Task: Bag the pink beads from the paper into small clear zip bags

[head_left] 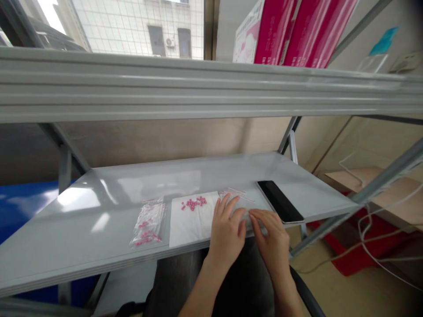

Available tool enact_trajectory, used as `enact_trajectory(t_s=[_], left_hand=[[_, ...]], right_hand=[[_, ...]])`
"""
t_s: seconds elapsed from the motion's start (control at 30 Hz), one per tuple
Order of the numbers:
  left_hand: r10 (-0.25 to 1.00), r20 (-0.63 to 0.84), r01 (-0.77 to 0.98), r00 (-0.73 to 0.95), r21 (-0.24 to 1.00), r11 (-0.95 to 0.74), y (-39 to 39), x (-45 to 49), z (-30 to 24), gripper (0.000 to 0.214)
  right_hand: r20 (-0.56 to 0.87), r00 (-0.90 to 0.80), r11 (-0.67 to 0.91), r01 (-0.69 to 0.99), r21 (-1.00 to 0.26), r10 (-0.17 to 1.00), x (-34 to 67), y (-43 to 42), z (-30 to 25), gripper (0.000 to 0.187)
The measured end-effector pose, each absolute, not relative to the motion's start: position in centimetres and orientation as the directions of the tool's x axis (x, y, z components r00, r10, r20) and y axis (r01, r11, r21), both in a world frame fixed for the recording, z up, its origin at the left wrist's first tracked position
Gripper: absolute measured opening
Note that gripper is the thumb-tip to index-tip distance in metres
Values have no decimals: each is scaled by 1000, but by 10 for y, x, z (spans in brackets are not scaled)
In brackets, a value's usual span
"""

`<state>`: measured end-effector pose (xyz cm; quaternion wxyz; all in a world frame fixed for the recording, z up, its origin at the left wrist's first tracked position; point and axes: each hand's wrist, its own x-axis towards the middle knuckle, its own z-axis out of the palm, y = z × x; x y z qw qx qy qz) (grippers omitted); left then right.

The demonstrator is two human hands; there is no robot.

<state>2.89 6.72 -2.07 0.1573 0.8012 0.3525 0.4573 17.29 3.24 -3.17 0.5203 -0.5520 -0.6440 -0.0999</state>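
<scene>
My left hand lies low over the right edge of a white sheet, its fingers stretched and apart. Close beside it, my right hand has thumb and fingers pressed together; whatever is between them is too small to make out. Small pink beads sit in a loose cluster on the sheet's upper part. Beyond my left fingertips are several thin pale-pink strands on the table. A clear plastic bag with pink pieces inside lies left of the sheet.
A dark-screened phone or tablet rests right of my hands on the grey table. A grey shelf beam crosses above, with magenta boxes on it. Cables and a red object are at the lower right.
</scene>
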Motion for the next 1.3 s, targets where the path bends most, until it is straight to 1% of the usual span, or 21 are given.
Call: enact_trajectory(t_s=[0.03, 0.07, 0.1, 0.13, 0.17, 0.23, 0.27, 0.33, 0.37, 0.43, 0.5, 0.57, 0.63, 0.7, 0.77, 0.87, 1.03, 1.1, 1.17, 1.23, 1.3], left_hand=[[748, 619, 332, 241, 671, -663, 62, 26, -19, 30], [801, 578, 210, 156, 773, -599, 57, 23, -17, 32], [861, 500, 59, 95, 861, -506, 52, 19, -15, 34], [918, 388, -106, 81, 919, -379, 47, 14, -14, 37], [954, 277, -247, 111, 938, -244, 42, 10, -13, 41], [981, 120, -426, 151, 904, -44, 36, -1, -13, 50], [987, 74, -468, 142, 883, 1, 34, -7, -13, 51], [996, 25, -488, 82, 873, 18, 34, -21, -13, 43], [998, 15, -473, 63, 881, 16, 35, -28, -13, 37], [997, 23, -413, 69, 911, 7, 37, -45, -12, 32], [995, 54, -341, 88, 940, -21, 38, -61, -11, 30], [990, 94, -286, 106, 956, -60, 39, -74, -9, 30], [987, 94, -243, 128, 968, -60, 40, -84, -9, 31], [990, 66, -213, 129, 976, -37, 41, -91, -9, 35], [995, 52, -193, 86, 981, -34, 42, -98, -9, 41], [996, 87, -169, -5, 982, -86, 43, -107, -10, 43], [979, 123, -73, -164, 988, -136, 38, -118, -10, 38], [972, 155, 40, -178, 988, -151, 37, -124, -9, 35], [954, 234, 206, -185, 959, -195, 35, -130, -8, 33], [899, 366, 398, -243, 882, -251, 32, -131, -5, 31], [792, 534, 545, -296, 775, -319, 25, -126, -1, 29]], right_hand=[[802, 195, 372, 807, -458, 565, 167, 29, -27, 15], [823, 239, 383, 795, -471, 516, 159, 26, -21, 16], [833, 267, 393, 784, -481, 485, 150, 23, -16, 18], [848, 275, 410, 781, -472, 453, 140, 20, -12, 20], [868, 253, 441, 780, -444, 427, 129, 18, -9, 21], [861, 185, 513, 737, -441, 474, 109, 16, -6, 24], [843, 144, 550, 699, -457, 518, 100, 16, -6, 25], [794, 107, 589, 613, -527, 599, 86, 15, -9, 28], [769, 135, 584, 573, -575, 625, 83, 15, -11, 29], [696, 269, 536, 477, -697, 666, 80, 15, -14, 30], [555, 370, 468, 304, -830, 745, 81, 16, -15, 30], [379, 303, 371, 85, -925, 874, 82, 19, -16, 25], [216, 181, 237, -103, -966, 959, 81, 23, -17, 19], [99, 137, 130, -234, -963, 986, 79, 27, -20, 27], [30, 147, 75, -318, -945, 989, 78, 30, -23, 31], [-15, 105, 22, -341, -940, 994, 81, 31, -26, 29], [-63, -59, -79, -341, -937, 996, 84, 29, -23, 22], [-83, -137, -128, -363, -923, 987, 83, 29, -22, 21], [-89, -216, -163, -354, -921, 972, 81, 29, -22, 20], [-82, -263, -169, -330, -929, 961, 79, 29, -22, 20], [-59, -266, -147, -325, -934, 962, 77, 29, -22, 19]])
